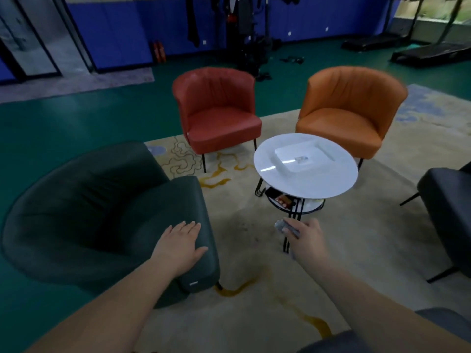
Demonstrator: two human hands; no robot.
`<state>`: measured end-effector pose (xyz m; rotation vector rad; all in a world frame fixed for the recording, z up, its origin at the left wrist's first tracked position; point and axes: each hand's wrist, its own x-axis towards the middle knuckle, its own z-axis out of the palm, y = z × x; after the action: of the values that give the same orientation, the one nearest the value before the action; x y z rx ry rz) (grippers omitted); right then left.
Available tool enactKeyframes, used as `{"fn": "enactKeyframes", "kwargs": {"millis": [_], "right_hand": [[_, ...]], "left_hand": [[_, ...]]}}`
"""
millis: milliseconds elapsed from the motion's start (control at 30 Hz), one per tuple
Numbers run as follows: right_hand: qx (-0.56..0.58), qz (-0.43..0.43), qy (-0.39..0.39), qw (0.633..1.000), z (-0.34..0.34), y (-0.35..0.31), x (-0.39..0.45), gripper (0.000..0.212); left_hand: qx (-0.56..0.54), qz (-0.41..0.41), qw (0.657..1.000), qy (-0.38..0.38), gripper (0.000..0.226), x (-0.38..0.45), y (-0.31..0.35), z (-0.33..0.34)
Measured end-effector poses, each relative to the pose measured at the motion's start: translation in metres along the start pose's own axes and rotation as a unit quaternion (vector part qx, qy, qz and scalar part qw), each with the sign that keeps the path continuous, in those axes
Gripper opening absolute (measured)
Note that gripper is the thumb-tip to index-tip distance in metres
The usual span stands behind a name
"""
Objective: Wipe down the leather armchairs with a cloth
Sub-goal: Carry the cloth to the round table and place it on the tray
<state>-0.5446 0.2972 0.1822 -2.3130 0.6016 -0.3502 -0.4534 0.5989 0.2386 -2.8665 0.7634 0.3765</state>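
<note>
Head view: left hand (182,244) flat on green armchair (102,212); right hand (304,236) grips cloth (281,226); patterned rug (254,289).

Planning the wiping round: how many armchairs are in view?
4: dark green armchair near left, red armchair beyond, orange armchair far right, black armchair cut off at right. Others may sit out of frame.

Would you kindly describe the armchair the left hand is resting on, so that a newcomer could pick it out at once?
Start at the round white table on the beige rug; four armchairs ring it. The one meant is the dark green armchair at its near left, with the left hand flat on its seat edge. Its neighbours are the red armchair, the orange armchair and the black armchair.
</note>
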Motion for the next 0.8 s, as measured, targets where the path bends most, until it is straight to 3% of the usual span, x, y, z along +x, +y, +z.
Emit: {"fn": "enactKeyframes", "kwargs": {"millis": [367,500,800], "right_hand": [[0.024,0.02,0.024,0.999,0.0,0.03,0.102,0.019],[-0.001,0.038,0.078,0.996,0.0,0.034,0.152,0.026],[-0.036,0.07,0.114,0.99,-0.023,0.04,0.251,0.027]], "left_hand": [[0.001,0.068,0.998,-0.016,0.073,0.139,0.038,-0.02],[0.007,0.091,0.996,-0.011,0.075,0.207,0.04,-0.03],[0.009,0.12,0.993,-0.003,0.075,0.336,0.052,-0.075]]}}
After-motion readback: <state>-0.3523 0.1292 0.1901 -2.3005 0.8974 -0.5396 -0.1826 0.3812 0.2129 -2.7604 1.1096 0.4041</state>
